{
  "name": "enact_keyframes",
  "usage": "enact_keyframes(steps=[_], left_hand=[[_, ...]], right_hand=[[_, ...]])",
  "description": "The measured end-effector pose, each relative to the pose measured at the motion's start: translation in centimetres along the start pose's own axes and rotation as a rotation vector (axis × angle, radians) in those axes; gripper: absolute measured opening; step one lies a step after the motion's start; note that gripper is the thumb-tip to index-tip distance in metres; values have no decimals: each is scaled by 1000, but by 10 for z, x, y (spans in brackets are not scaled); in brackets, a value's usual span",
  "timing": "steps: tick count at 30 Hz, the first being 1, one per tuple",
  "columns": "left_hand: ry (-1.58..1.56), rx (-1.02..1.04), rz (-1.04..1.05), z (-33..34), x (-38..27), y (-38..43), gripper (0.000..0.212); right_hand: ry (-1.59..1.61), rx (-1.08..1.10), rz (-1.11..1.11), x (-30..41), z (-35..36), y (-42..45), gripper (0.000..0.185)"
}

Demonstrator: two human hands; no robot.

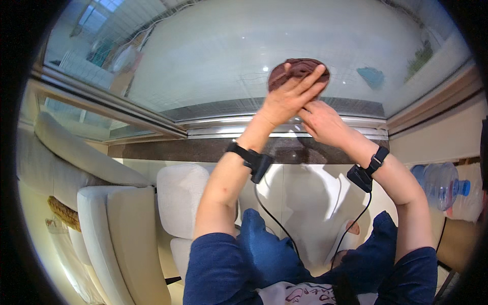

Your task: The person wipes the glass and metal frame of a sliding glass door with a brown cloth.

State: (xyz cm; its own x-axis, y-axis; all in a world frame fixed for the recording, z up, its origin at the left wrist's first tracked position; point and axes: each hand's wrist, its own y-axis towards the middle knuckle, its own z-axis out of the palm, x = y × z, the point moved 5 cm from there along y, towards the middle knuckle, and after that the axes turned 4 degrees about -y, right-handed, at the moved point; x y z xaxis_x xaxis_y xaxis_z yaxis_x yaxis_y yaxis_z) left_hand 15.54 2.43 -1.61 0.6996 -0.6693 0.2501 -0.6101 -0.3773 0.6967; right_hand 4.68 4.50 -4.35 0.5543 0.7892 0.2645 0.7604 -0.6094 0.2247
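A folded dark brown cloth lies flat against the glass pane of a sliding door. My left hand presses it there, fingers spread across the folds. Just below and to the right is my right hand, its fingers bent and partly hidden behind the left. Whether those hidden fingertips grip the cloth's lower edge is not visible. Each wrist wears a black strap with a small box, and a cable runs down from it.
Metal door tracks cross below the glass above a dark stone sill. To the left stand a pale chair and a light sofa. A large clear water bottle lies on its side at the right.
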Motion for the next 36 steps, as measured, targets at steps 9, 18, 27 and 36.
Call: enact_keyframes(steps=[9, 18, 27, 36], left_hand=[[122, -512, -78, -69, 56, 69, 60], [112, 14, 201, 44, -44, 69, 51], [189, -161, 193, -3, -41, 146, 41], [128, 86, 206, 56, -88, 148, 52]], right_hand=[[181, 7, 84, -45, 0, -53, 64], [1027, 21, 438, -61, 14, -58, 59], [1464, -416, 158, -83, -76, -79, 57], [1552, -716, 280, -132, -89, -126, 32]])
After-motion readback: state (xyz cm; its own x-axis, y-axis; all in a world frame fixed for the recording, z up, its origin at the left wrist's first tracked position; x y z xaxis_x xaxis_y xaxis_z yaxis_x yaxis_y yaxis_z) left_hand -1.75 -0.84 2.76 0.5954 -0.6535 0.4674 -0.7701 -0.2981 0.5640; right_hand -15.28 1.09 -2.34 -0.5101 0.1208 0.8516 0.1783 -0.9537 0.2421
